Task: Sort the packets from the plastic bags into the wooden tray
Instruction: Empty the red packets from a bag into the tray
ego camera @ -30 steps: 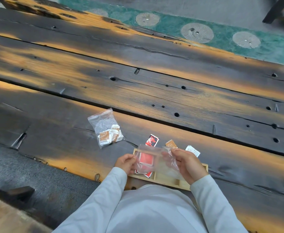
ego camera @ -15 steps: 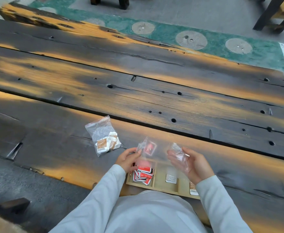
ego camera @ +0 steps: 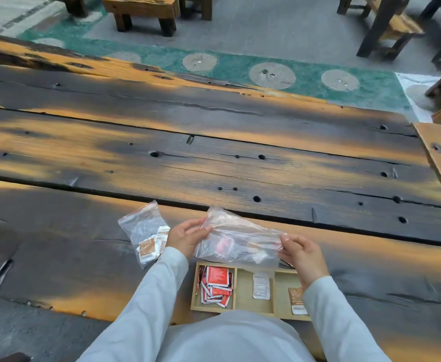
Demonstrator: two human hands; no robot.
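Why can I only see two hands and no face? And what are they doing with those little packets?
There is no robot here. The camera sits on a person's head and looks down, so you see their arms and hands as if through their own eyes. The left hand and the right hand each pinch one end of a clear plastic bag, held just above a wooden tray. The tray has three sections: red packets on the left, a white packet in the middle and a brown packet on the right. A second bag with more packets lies on the big wooden table, beside the left hand.
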